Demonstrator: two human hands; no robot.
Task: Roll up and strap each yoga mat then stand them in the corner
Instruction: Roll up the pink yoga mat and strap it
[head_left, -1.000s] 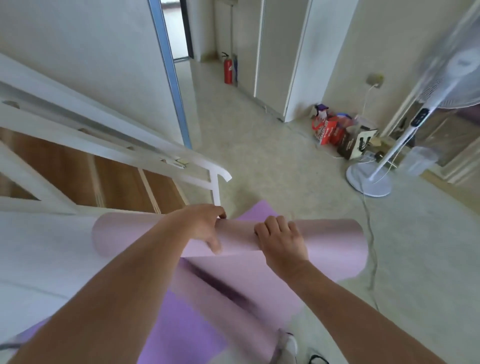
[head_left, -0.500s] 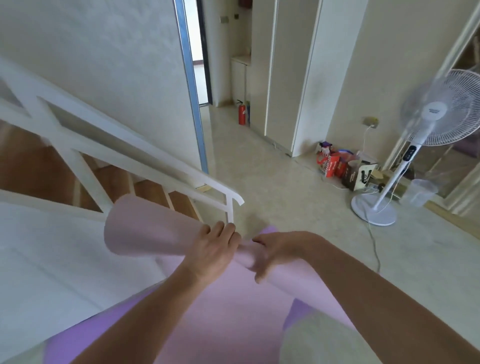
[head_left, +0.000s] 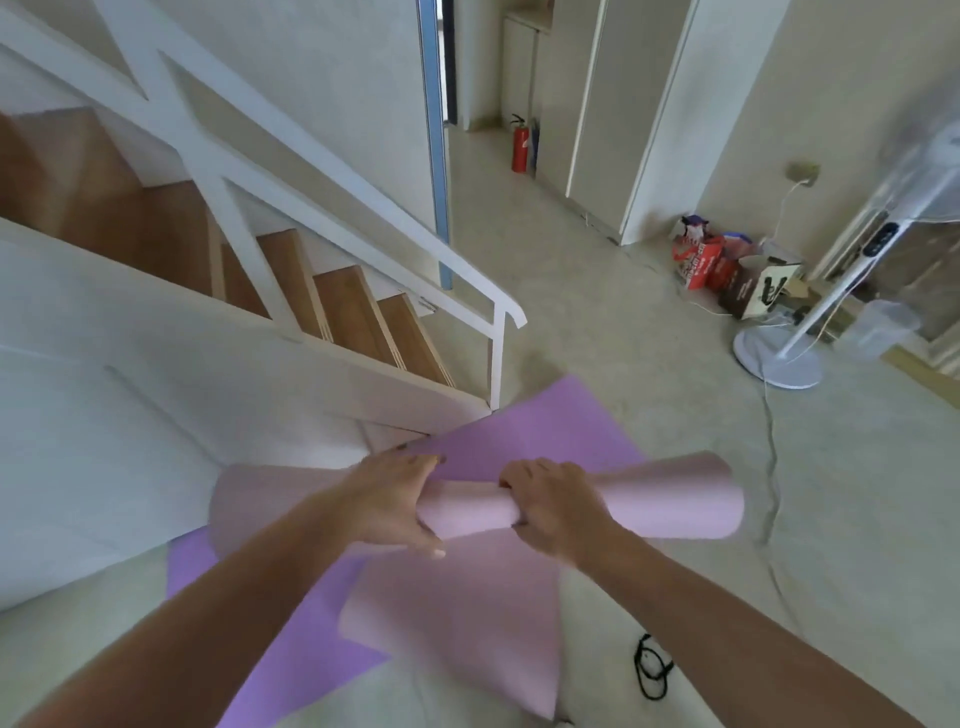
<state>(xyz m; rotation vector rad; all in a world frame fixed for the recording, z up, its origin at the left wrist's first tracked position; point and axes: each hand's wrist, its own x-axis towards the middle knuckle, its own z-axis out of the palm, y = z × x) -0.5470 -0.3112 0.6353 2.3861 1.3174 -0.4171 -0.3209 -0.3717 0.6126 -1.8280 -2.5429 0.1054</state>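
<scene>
Holds the pink mat (head_left: 670, 493) off the floor, just in front of the foot of the staircase (head_left: 353, 322), lying crosswise as a loose tube. Grips it near mid-length with the left hand (head_left: 395, 499): fingers close together over the top, thumb stretched along the underside. Wraps the right hand (head_left: 556, 506) round the same tube just beside, fingers curled over the top and pressed together, thumb hidden. Looks like a grip meant to squeeze the middle and tighten the winding, judging by the narrow waist between the hands and the wider, flared ends. Leaves an unrolled tail hanging down on the side away from the staircase. Suggests rolling only partly done, strapping not yet begun.

Shows thin, pliant foam: matte, smooth, pale pink, bending softly without a crease. Leaves the purple mat (head_left: 540, 431) flat on the floor beneath, one edge close to the staircase foot; same matte foam, deeper colour, not rolled at all.

Shows a black loop (head_left: 652, 670), thin and cord-like, on the floor farther from the staircase than the hanging tail; probably a strap waiting for a finished roll, though too small to tell for sure. Places a round white fan base (head_left: 779, 358) well out from the staircase, on pale, faintly speckled flooring.
</scene>
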